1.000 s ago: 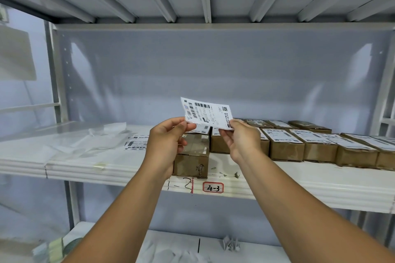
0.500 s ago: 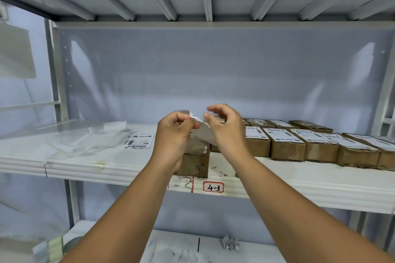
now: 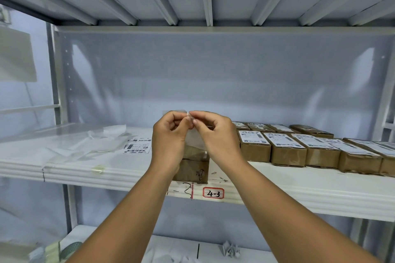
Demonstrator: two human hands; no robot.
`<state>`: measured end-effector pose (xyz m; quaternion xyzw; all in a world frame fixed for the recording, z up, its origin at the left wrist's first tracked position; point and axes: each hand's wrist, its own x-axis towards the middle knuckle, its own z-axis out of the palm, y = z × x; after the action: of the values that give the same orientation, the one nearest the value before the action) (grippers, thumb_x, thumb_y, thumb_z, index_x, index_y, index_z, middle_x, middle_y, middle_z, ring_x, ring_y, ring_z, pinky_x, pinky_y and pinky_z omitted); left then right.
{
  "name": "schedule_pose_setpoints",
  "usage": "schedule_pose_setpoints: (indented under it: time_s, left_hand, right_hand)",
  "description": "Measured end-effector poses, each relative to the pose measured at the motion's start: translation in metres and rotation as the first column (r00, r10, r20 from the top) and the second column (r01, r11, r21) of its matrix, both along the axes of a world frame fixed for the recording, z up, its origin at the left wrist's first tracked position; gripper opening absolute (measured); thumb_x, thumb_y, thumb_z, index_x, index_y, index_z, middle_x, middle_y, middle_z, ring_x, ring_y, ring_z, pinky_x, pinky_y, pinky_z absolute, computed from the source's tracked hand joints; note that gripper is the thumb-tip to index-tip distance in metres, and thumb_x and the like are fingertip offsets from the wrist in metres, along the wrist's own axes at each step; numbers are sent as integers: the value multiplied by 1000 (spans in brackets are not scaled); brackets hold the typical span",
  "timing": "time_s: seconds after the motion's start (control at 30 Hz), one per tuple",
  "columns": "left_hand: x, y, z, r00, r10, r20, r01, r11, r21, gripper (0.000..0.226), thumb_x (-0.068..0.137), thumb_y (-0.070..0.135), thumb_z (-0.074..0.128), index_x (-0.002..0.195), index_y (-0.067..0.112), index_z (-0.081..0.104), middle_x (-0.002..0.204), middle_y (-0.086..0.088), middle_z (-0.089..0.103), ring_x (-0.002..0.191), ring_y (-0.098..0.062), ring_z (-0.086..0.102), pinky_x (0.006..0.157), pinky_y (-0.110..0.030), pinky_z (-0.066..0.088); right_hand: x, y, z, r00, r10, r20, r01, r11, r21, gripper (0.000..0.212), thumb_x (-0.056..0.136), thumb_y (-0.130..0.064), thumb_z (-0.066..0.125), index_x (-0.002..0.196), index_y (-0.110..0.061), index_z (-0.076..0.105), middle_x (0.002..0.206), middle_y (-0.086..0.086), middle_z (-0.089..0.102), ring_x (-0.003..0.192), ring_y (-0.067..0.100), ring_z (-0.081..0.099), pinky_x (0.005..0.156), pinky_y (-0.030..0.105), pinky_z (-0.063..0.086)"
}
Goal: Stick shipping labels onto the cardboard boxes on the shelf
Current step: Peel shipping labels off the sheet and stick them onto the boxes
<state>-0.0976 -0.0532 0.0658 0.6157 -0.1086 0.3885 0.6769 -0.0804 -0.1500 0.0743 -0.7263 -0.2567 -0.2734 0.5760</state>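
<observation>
My left hand [image 3: 170, 134] and my right hand [image 3: 215, 134] are raised side by side above the shelf [image 3: 277, 190], fingertips meeting. Between them they pinch the top edge of a shipping label [image 3: 195, 142], which hangs with its blank back toward me. Directly behind and below the hands stands a bare cardboard box [image 3: 193, 166] near the shelf's front edge. A row of labelled cardboard boxes [image 3: 286, 151] runs to the right. Another loose shipping label [image 3: 137, 145] lies flat on the shelf, left of my left hand.
Crumpled clear backing sheets [image 3: 89, 142] are piled on the left part of the shelf. A red-framed tag reading 4-3 [image 3: 213, 193] is stuck on the shelf edge. The lower shelf holds a crumpled paper scrap [image 3: 230, 250] and tape rolls [image 3: 64, 251].
The label was held up with its print toward me; it has since been turned over and lowered. My hands have come closer together at its top edge.
</observation>
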Motion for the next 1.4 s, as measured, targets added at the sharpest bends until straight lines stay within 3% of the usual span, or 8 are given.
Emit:
schedule_pose_setpoints:
  time_s: [0.4, 0.5, 0.67, 0.87, 1.0, 1.17, 1.27, 1.4]
  left_hand:
    - [-4, 4, 0, 983, 185, 3, -183, 968, 170, 20, 88, 16, 59, 72, 26, 63, 66, 11, 64, 63, -7, 56, 64, -30, 46]
    - [-3, 7, -1, 996, 11, -84, -24, 987, -160, 22, 91, 6, 44, 74, 17, 51, 60, 8, 56, 43, -8, 48, 50, -22, 40]
    - [2, 23, -4, 955, -292, -40, 191, 718, -669, 19, 92, -2, 32, 82, 3, 48, 74, -12, 61, 49, -11, 64, 45, -16, 48]
    - [16, 65, -20, 966, -257, 22, 145, 475, -868, 21, 94, -3, 28, 85, -1, 47, 86, -22, 62, 79, -27, 67, 64, -27, 58]
    - [29, 105, -29, 999, -51, -2, 23, 486, -874, 19, 91, -4, 25, 93, 2, 43, 85, -20, 58, 77, -26, 67, 62, -25, 56]
    - [38, 140, -44, 872, 470, -133, -488, 849, -200, 18, 92, 8, 38, 82, 19, 47, 83, -3, 59, 79, -18, 62, 74, -28, 47]
    - [53, 159, -62, 759, 648, -63, -575, 712, 404, 11, 89, 3, 48, 90, 9, 58, 87, -2, 59, 80, -21, 51, 70, -24, 31]
    - [78, 182, -70, 754, 648, -112, -424, 609, 670, 20, 89, 8, 57, 107, 3, 53, 107, -15, 55, 97, -32, 53, 76, -27, 32]
  right_hand:
    - [-1, 6, 9, 1000, 6, 0, -6, 998, 64, 14, 89, -17, 61, 78, -21, 68, 75, -10, 67, 76, 5, 62, 71, 22, 49]
    - [3, 7, 11, 995, 10, -102, 13, 975, 220, 17, 91, -17, 59, 76, -22, 65, 70, -11, 62, 62, -1, 54, 64, 18, 43]
    - [9, 6, 14, 961, 61, -270, 72, 888, 455, 19, 96, -14, 52, 79, -17, 62, 62, -3, 56, 44, 2, 49, 52, 22, 42]
    - [20, 9, 21, 922, 239, -306, 87, 641, 763, 16, 100, -8, 42, 91, -7, 55, 74, 7, 61, 59, 13, 65, 56, 19, 56]
    - [27, 14, 21, 969, 69, -236, 128, 676, 726, 22, 100, -10, 42, 82, -16, 52, 76, 3, 64, 66, 9, 66, 67, 22, 55]
    - [28, 28, 13, 981, -193, 2, 177, 907, 381, 17, 95, -19, 50, 80, -23, 56, 77, -6, 61, 71, 7, 60, 64, 23, 48]
    - [29, 40, 7, 983, -143, 111, 130, 985, 115, 11, 95, -19, 51, 87, -22, 58, 79, -11, 59, 68, -3, 52, 58, 11, 40]
    - [36, 54, 0, 994, -64, 92, 70, 996, -61, 11, 93, -16, 53, 97, -24, 60, 102, -5, 62, 93, 6, 58, 75, 17, 46]
